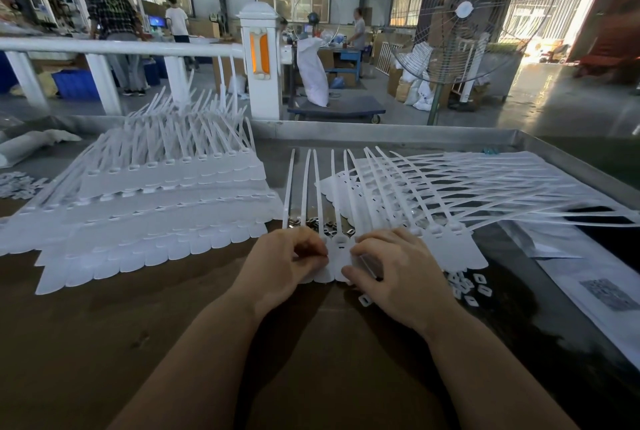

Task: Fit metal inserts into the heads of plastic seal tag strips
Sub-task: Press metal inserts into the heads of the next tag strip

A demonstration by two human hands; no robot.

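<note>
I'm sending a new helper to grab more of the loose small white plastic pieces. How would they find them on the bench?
Start at the steel-rimmed workbench and find the fanned sheet of seal tag strips on its right half. Just below that sheet's near edge, beside the right hand, lie the small white plastic pieces. Unlike the long strips, they are tiny, loose rectangular frames scattered on the dark surface.

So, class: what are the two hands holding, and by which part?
Both the left hand and right hand pinch the seal tag strip at its flat head end.

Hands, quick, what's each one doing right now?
Left hand: fingers curled, pinching the white plastic seal tag strip.
Right hand: fingers curled, pressing on the same strip.
</note>
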